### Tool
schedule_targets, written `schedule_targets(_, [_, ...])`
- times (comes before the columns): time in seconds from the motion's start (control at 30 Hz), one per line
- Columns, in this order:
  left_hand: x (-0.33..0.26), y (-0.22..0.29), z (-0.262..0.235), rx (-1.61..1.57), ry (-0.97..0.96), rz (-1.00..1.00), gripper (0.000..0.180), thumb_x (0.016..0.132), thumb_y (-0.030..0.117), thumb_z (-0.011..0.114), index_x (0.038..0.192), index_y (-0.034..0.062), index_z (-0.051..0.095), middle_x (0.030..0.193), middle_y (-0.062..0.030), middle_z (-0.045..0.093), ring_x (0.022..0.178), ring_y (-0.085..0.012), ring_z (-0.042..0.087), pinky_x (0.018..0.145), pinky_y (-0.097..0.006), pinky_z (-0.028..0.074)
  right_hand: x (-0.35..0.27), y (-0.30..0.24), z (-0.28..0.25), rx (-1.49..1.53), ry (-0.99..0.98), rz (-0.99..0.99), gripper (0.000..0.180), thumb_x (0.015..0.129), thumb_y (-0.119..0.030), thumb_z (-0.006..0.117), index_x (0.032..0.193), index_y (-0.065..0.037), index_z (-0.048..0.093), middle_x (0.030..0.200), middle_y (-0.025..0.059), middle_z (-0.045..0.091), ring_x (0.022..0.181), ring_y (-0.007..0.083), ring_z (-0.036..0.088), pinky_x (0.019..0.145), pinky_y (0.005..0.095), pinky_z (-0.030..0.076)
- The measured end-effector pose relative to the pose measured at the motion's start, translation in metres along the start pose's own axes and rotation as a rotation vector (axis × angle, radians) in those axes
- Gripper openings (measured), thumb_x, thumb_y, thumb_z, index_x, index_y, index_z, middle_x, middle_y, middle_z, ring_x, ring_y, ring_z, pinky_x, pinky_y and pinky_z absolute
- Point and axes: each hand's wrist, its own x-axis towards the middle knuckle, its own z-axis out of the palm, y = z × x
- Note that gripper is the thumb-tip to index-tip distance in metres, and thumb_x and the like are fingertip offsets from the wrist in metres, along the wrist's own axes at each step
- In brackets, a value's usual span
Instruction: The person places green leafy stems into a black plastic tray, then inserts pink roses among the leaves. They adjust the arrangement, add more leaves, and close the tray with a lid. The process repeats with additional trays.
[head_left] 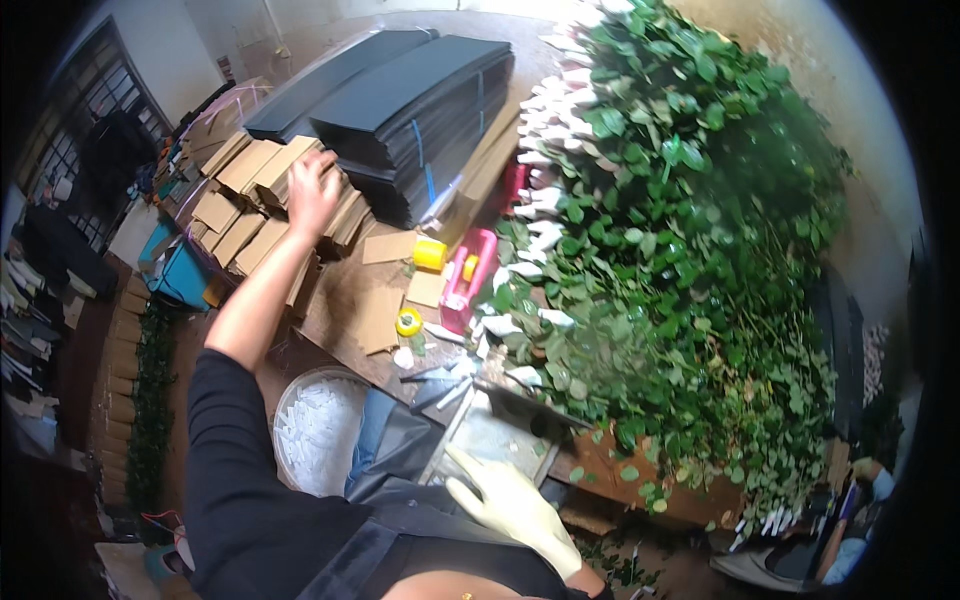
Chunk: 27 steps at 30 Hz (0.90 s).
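Note:
My bare left hand (313, 195) reaches out to the stacked brown cardboard pieces (262, 172) on the far left of the table. Its fingers curl over the end of a cardboard piece in the top row; the fingertips are partly hidden. In a pale yellow glove, my right hand (512, 508) is low in front of my body with its fingers stretched out and nothing in them. Just beyond it lies a flat grey-white tray (498, 436). Flat cardboard pieces (380, 318) lie loose on the table between the stack and a pink tape dispenser (468, 280).
Leafy green stems (680, 250) with white-wrapped ends pile up along the right. Dark sheets (400, 90) stand stacked at the back. Yellow tape rolls (429, 254) sit near the dispenser. A round bucket of white pieces (320, 425) is below the table's left edge.

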Motion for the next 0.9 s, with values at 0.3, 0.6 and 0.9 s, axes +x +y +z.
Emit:
schedule_targets(0.3, [0.147, -0.086, 0.025, 0.683, -0.39, -0.535, 0.037, 0.098, 0.026, 0.063, 0.13, 0.0087, 0.064, 0.147, -0.01, 0.056, 0.141, -0.0313, 0.044, 0.118, -0.052, 0.035, 0.011, 0.058, 0.031, 0.521, -0.043, 0.43, 0.064, 0.1, -0.042, 0.064, 0.153, -0.01, 0.048, 0.148, 0.0269, 0.054, 0.134, 0.0397, 0.055, 0.111, 0.0463, 0.046])
schedule_targets(0.6, [0.166, -0.111, -0.003, 0.569, -0.527, -0.282, 0.028, 0.087, 0.03, 0.077, 0.106, 0.0113, 0.068, 0.113, -0.0127, 0.073, 0.108, -0.0309, 0.068, 0.092, -0.046, 0.052, 0.017, 0.027, 0.024, 0.785, -0.022, 0.687, 0.069, 0.098, -0.041, 0.065, 0.155, -0.009, 0.045, 0.154, 0.0243, 0.049, 0.138, 0.0327, 0.054, 0.112, 0.0377, 0.047])
schedule_targets(0.9, [0.147, 0.109, -0.052, -0.432, 0.027, 0.147, 0.015, 0.092, 0.011, 0.07, 0.093, 0.0058, 0.056, 0.076, -0.0047, 0.057, 0.066, -0.0183, 0.056, 0.065, -0.034, 0.049, 0.012, 0.012, -0.013, -0.019, 0.329, -0.083, 0.069, 0.092, -0.028, 0.072, 0.151, -0.002, 0.047, 0.141, 0.0234, 0.061, 0.134, 0.0393, 0.056, 0.114, 0.0444, 0.043])
